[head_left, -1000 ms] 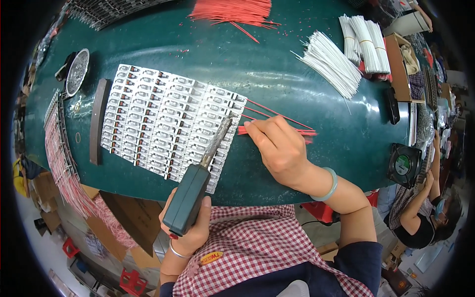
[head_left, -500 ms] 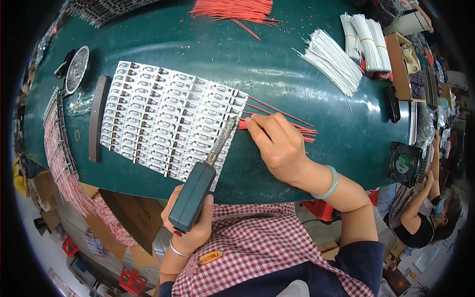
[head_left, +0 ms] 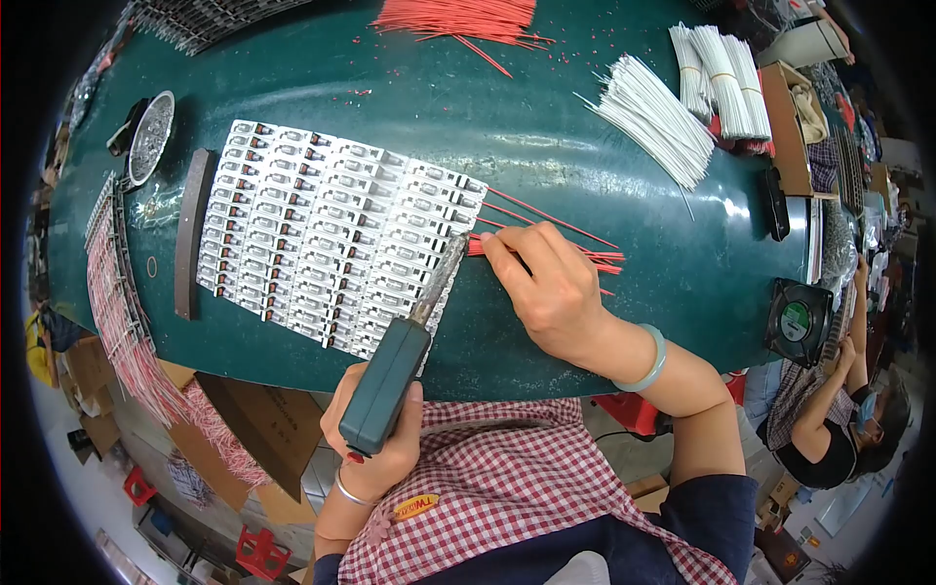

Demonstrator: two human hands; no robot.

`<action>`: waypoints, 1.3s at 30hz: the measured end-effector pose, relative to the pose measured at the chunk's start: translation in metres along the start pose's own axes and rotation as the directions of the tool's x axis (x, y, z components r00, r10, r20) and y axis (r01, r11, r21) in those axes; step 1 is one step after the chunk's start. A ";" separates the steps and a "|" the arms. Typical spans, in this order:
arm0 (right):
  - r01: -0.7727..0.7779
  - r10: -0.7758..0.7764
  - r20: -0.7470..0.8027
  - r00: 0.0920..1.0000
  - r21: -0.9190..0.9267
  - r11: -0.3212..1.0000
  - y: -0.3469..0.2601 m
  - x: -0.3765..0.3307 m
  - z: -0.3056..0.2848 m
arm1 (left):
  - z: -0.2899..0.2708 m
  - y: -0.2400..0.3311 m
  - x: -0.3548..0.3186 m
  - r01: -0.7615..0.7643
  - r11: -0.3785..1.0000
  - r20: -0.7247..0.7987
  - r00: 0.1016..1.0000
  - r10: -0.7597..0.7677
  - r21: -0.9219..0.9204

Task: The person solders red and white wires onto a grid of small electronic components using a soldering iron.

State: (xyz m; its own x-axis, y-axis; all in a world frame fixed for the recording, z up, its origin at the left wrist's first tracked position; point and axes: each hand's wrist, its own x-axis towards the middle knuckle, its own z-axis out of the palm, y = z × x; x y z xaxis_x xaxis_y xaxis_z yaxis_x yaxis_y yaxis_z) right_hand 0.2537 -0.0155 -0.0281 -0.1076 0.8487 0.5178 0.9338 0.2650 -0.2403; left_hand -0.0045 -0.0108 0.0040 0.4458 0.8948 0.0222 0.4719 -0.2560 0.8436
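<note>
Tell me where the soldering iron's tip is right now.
In the head view, the soldering iron, held in the left hand, points its tip at the right edge of the white component panel, just left of the right hand on the red wires.

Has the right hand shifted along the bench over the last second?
Barely. The right hand stays on the red wires by the right edge of the grid of small white parts; only the fingers nudged slightly.

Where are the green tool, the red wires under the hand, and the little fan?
Green tool (head_left: 385, 385), head view, middle of its handle.
Red wires (head_left: 600, 257), head view, ends right of the fingers.
Fan (head_left: 798, 321), head view, its hub.
</note>
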 end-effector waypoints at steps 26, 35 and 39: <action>-0.013 0.019 -0.103 0.995 0.062 0.998 -0.006 0.004 -0.002 | -0.002 -0.007 -0.013 -0.033 0.998 -0.090 0.996 0.029 -0.046; -0.030 0.031 -0.030 0.999 0.038 0.999 -0.011 -0.002 0.001 | -0.004 -0.007 -0.017 0.025 0.999 -0.019 0.999 -0.026 -0.025; -0.018 0.019 -0.034 0.999 0.040 0.999 -0.011 -0.002 0.001 | -0.003 -0.006 -0.016 0.018 1.000 -0.022 1.000 -0.019 -0.021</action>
State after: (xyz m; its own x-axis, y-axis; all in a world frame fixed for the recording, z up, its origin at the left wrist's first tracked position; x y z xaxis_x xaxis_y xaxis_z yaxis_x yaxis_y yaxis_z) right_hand 0.2431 -0.0195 -0.0275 -0.0781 0.8375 0.5409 0.9211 0.2682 -0.2824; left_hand -0.0168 -0.0229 -0.0002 0.4204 0.9072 0.0181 0.4638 -0.2320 0.8550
